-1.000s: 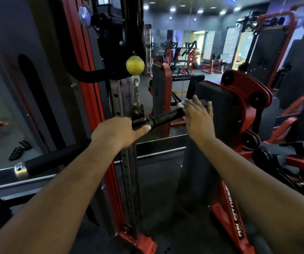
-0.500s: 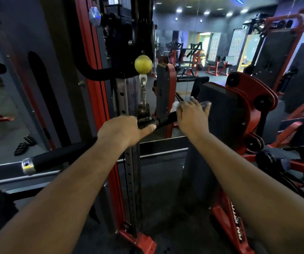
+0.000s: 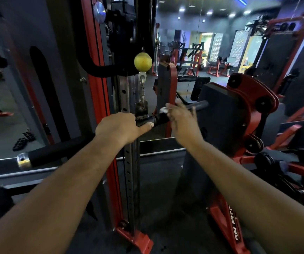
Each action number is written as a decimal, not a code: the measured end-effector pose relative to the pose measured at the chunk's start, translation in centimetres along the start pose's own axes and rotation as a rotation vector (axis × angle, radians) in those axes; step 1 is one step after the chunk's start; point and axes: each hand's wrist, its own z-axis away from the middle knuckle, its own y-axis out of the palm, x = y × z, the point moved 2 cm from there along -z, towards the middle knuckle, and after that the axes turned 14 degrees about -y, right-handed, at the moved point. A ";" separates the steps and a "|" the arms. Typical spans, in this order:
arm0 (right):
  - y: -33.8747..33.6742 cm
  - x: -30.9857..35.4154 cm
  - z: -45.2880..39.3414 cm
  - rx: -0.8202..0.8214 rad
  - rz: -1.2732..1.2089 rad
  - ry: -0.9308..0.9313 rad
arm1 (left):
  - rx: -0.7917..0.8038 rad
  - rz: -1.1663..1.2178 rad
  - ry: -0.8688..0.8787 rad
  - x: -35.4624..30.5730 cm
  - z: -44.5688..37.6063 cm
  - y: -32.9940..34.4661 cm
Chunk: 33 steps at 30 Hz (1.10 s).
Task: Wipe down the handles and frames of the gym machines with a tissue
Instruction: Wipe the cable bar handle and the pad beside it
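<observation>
The right hand [image 3: 181, 123], pinching the tissue [image 3: 163, 110], has slid left along the cable bar [image 3: 196, 105] toward the left hand [image 3: 119, 128], whose grip holds it; right half nearly wiped

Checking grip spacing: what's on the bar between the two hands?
Head view: between left hand and right hand, only the bar collar and its cable clip bracket.
</observation>
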 end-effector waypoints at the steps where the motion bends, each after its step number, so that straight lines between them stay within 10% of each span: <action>1: 0.6 1.3 0.5 0.005 -0.039 -0.090 | 0.005 0.010 0.000 0.0 0.0 0.1; 6: 0.0 -1.1 1.2 -0.043 0.193 -0.238 | 0.037 0.067 0.014 0.0 -0.1 0.3; 14: -3.3 -11.1 0.3 -0.043 0.254 0.258 | -0.044 -0.070 0.029 -0.4 -0.5 0.0; 23: 1.4 -1.6 1.0 -0.106 0.224 -0.308 | 0.003 0.029 0.034 -0.4 -0.7 0.4; 29: -2.8 -10.8 0.4 -0.169 0.279 0.164 | 0.036 0.041 0.040 -0.5 -0.6 0.3; 33: 0.1 -5.5 1.0 -0.245 0.112 0.053 | 0.071 0.062 0.018 -0.6 -0.8 0.6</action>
